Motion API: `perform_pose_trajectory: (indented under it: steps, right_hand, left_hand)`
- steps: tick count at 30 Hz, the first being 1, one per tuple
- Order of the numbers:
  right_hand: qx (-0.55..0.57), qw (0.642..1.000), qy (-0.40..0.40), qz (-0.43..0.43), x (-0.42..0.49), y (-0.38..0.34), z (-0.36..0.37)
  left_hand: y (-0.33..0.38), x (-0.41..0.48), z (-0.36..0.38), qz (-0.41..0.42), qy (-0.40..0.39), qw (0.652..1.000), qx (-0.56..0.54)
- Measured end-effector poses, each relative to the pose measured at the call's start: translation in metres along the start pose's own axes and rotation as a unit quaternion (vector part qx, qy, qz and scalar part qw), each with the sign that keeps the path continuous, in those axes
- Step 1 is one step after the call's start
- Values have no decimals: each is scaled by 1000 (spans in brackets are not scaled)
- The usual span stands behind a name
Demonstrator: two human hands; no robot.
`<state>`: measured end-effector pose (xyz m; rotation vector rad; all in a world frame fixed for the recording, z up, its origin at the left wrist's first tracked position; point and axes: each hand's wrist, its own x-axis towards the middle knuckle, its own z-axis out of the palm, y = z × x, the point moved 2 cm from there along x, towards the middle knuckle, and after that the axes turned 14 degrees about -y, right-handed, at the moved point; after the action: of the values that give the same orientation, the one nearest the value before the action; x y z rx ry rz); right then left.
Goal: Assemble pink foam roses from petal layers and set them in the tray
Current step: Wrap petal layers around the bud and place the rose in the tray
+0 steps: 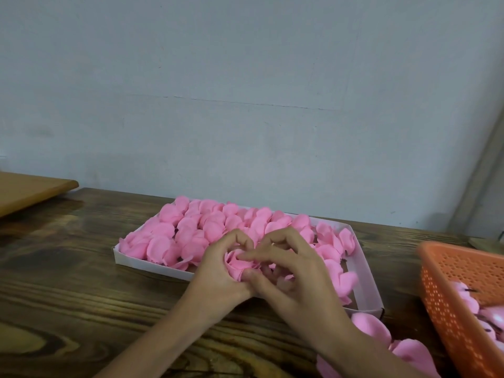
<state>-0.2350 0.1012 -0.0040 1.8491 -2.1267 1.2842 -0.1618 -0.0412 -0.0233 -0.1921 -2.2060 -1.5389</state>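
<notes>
Colleague: Grip at that moment?

Me: Both hands were closed round one pink foam rose (240, 264), held just above the near rim of the shallow white cardboard tray (152, 266). Left hand (218, 271) cupped it from the side, fingers arched over the top. Right hand (294, 271) pinched the petals, thumb low against them.

Colleague: How would it handle?

Me: Near weightless and soft, I judged. Foam petals would crease under a hard pinch, so hold it low at the base and only steady the outer layers. Finished pink roses (191, 227) packed most of the tray, with bare floor showing only at its right side. Setting one in could knock its neighbours. Loose pink petal layers (371, 327) lay on the dark wooden table (81, 282) by my right forearm. More sat in the orange perforated plastic basket (447, 296).
</notes>
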Motion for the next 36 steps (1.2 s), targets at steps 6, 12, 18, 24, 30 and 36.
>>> perform_pose_trajectory:
  steps: [6, 12, 18, 24, 30, 36]
  right_hand:
    - [92, 995, 36, 25, -1, 0, -1]
    - [110, 992, -15, 67, 2, 2, 10]
    - [205, 975, 9, 81, 2, 8, 9]
    - [254, 965, 29, 48, 4, 9, 6]
    - [217, 973, 65, 44, 2, 9, 4]
    - [248, 966, 68, 36, 1, 4, 4]
  left_hand:
    - [-1, 0, 0, -19, 53, 984, -167]
    - [0, 2, 7, -24, 97, 924, -369]
    - [9, 3, 26, 8, 81, 915, -395]
    - [7, 3, 23, 26, 50, 934, -353]
    - [2, 3, 28, 22, 31, 924, -381]
    - [-1, 3, 17, 7, 23, 919, -395]
